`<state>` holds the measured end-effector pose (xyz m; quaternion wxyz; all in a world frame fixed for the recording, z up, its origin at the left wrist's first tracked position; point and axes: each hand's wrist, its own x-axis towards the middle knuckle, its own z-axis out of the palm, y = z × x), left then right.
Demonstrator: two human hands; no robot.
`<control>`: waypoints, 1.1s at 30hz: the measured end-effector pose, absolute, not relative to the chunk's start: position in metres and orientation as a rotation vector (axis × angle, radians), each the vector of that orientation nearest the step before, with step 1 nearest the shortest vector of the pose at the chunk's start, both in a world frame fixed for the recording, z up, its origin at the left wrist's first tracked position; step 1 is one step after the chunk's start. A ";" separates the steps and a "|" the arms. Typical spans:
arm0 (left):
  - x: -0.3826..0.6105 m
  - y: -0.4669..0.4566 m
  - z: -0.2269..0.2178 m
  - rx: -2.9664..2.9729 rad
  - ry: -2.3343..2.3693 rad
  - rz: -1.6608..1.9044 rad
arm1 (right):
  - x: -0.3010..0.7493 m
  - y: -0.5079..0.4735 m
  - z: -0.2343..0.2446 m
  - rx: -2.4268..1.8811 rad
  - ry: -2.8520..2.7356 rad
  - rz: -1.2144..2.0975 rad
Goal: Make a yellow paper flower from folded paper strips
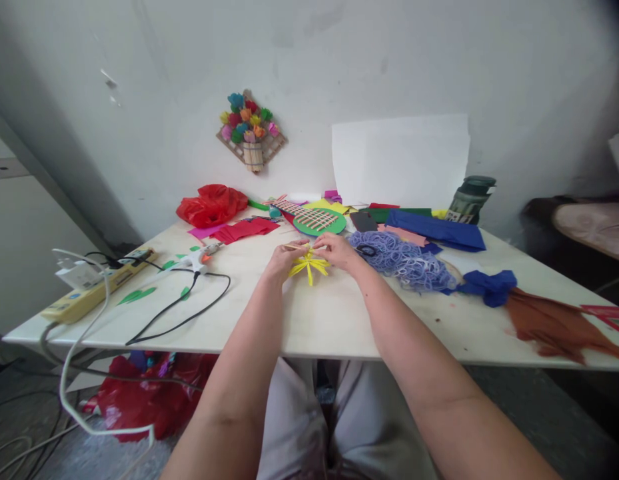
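Observation:
Over the table's middle, a yellow paper flower with thin spread petals hangs between my two hands. My left hand is closed, pinching at the flower's upper left, where a thin pale stick also shows. With fingers pressed together, my right hand grips the flower's top from the other side. Just beyond my hands lies a green oval board with a lattice of pale sticks on it. Tangled purple yarn sits right of my right hand, with scissors at its near edge.
A white glue gun with a looping black cord lies at left, near a yellow power strip. Red paper, a red plastic bag, blue paper, brown paper and a dark bottle are around the table.

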<state>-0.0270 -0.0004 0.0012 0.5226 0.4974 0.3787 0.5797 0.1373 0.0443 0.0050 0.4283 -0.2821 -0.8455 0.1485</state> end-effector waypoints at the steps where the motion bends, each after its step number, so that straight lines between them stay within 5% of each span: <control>1: -0.028 0.000 0.001 1.209 0.898 1.391 | 0.139 0.046 0.005 -0.686 -2.106 0.401; 33: -0.030 -0.001 0.000 1.229 0.986 1.284 | 0.134 0.030 0.011 -0.918 -2.210 0.052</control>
